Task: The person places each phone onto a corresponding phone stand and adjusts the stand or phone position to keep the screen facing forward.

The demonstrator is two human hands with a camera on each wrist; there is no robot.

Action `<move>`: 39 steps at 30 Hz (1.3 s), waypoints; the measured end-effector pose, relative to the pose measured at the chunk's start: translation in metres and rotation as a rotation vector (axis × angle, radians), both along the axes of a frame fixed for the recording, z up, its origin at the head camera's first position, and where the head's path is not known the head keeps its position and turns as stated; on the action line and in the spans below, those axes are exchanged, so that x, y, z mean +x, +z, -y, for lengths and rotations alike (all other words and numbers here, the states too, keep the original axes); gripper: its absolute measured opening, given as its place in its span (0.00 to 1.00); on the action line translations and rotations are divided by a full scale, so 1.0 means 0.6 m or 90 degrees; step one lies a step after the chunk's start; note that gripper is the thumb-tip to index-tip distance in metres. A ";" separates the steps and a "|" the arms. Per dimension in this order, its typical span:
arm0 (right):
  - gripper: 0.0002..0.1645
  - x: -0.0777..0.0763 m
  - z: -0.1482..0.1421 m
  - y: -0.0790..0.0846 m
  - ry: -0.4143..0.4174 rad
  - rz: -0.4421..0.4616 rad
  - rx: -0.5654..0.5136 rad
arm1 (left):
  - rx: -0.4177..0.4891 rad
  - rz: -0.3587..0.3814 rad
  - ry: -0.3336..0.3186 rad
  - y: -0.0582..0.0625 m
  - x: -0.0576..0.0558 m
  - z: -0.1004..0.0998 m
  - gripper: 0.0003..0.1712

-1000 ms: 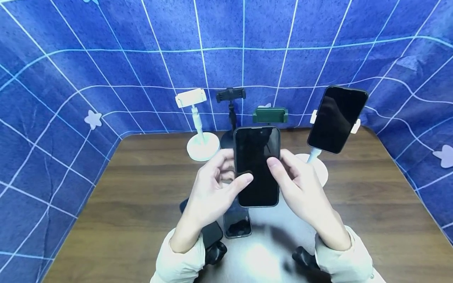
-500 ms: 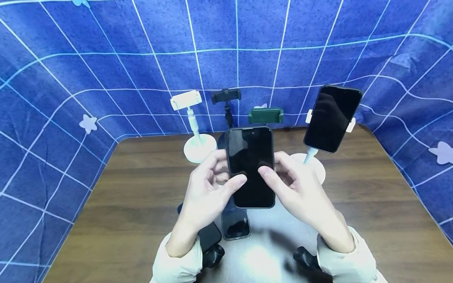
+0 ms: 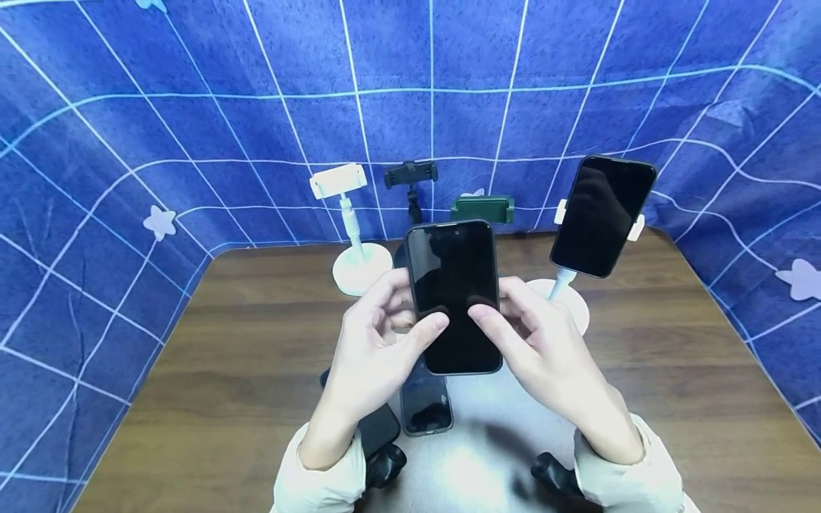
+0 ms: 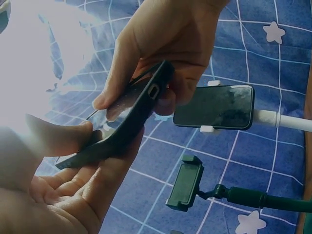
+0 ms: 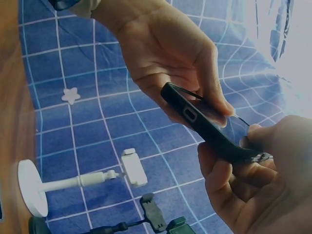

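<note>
A smartphone (image 3: 452, 285) with a black screen stands almost upright between both hands in the head view. My left hand (image 3: 375, 360) grips its left side, thumb on the screen and fingers curled behind. On the right side my right hand (image 3: 558, 353) does the same, its thumb also on the glass. The wrist views show a dark case around the phone, with a port cutout (image 5: 189, 113) in its end. Just beyond the phone is the dark green clamp (image 3: 482, 209) of a phone stand, holding nothing; its lower part is hidden in the head view.
At the right, a white stand (image 3: 580, 310) carries another phone (image 3: 603, 216). A white stand (image 3: 361, 269) and a black one (image 3: 411, 174) hold no phone. Two more phones lie below my left hand, one dark (image 3: 380, 429), one glossy (image 3: 427, 410). Blue gridded cloth (image 3: 398, 57) surrounds the wooden table (image 3: 244, 342).
The head view has shifted slightly. In the last half second the held phone's top edge has risen a little, while both hands keep their hold.
</note>
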State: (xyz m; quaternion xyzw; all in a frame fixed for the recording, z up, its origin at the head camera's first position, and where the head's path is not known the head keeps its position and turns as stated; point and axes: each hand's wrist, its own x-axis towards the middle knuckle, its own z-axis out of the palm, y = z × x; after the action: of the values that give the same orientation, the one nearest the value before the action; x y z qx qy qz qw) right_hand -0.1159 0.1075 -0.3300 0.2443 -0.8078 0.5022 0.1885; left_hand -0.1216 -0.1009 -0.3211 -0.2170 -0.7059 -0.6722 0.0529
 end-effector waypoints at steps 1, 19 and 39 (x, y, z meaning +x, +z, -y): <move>0.09 0.001 0.000 0.000 -0.006 0.000 -0.002 | -0.005 -0.007 0.003 -0.001 0.001 -0.001 0.24; 0.06 -0.007 -0.004 0.001 -0.032 -0.092 -0.051 | -0.042 0.021 -0.027 -0.002 0.003 -0.004 0.20; 0.08 -0.013 0.001 -0.002 -0.066 -0.100 -0.017 | -0.045 -0.026 0.044 -0.004 -0.003 -0.004 0.16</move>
State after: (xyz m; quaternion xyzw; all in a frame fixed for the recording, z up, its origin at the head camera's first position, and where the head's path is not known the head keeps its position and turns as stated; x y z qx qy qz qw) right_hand -0.1236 0.1068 -0.3310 0.2382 -0.7953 0.4821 0.2800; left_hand -0.1235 -0.0984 -0.3233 -0.2075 -0.7352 -0.6400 0.0827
